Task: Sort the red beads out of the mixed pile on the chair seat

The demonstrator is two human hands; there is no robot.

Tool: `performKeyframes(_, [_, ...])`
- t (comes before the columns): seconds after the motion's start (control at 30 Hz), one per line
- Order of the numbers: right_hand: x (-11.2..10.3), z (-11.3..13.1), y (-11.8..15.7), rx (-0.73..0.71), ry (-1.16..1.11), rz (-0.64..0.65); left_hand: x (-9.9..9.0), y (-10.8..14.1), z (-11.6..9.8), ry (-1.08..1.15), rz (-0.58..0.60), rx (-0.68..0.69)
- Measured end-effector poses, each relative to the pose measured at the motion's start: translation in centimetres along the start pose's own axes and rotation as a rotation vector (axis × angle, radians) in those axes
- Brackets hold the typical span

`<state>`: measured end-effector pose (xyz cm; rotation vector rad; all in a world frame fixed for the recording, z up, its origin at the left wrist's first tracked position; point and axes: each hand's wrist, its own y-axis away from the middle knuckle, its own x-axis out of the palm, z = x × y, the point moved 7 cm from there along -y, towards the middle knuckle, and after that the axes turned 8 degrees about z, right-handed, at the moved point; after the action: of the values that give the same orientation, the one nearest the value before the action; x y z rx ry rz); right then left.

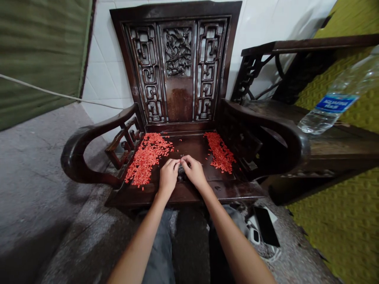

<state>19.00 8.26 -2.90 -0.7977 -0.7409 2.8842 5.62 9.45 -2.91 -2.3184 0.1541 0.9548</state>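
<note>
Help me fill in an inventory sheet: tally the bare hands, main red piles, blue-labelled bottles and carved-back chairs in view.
Bare hands: 2 (left hand, right hand)
Main red piles: 2 (left red pile, right red pile)
Blue-labelled bottle: 1
Carved-back chair: 1
Total: 6

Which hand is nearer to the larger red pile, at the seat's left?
Left. The left hand is just right of the larger red pile; the right hand is farther right, on the far side of the left hand.
</note>
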Motion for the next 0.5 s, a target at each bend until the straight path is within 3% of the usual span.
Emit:
performKeyframes(0.23, [-0.13, -0.28, -0.07, 0.021, -0.042, -0.023, -0.03, 0.10, -0.13, -0.041, 0.014, -0.012])
performKeyframes(0.5, [0.19, -0.78, -0.14, 0.057, -0.030, 0.000, -0.18, -0.09, 0.36, 0.063, 0.020, -0.028])
